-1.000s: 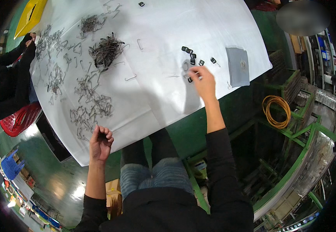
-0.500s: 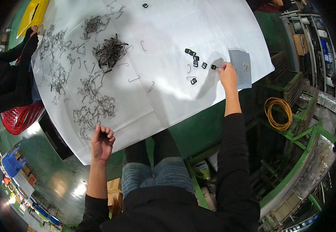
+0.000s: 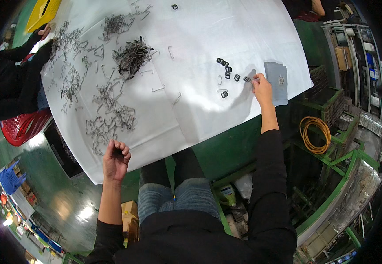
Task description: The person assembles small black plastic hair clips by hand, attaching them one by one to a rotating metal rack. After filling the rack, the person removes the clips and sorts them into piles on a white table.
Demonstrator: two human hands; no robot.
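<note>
Staying near the buckles (image 3: 227,70), right hand (image 3: 261,88) seemingly pinches one.

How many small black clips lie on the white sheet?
About 8: four clustered black clips, two beside the right hand, one nearer the sheet's edge, one at the far edge. Others may be hidden.

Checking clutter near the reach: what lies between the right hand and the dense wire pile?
In the head view, small black clips and loose bent wires lie between the right hand and the wire pile.
</note>
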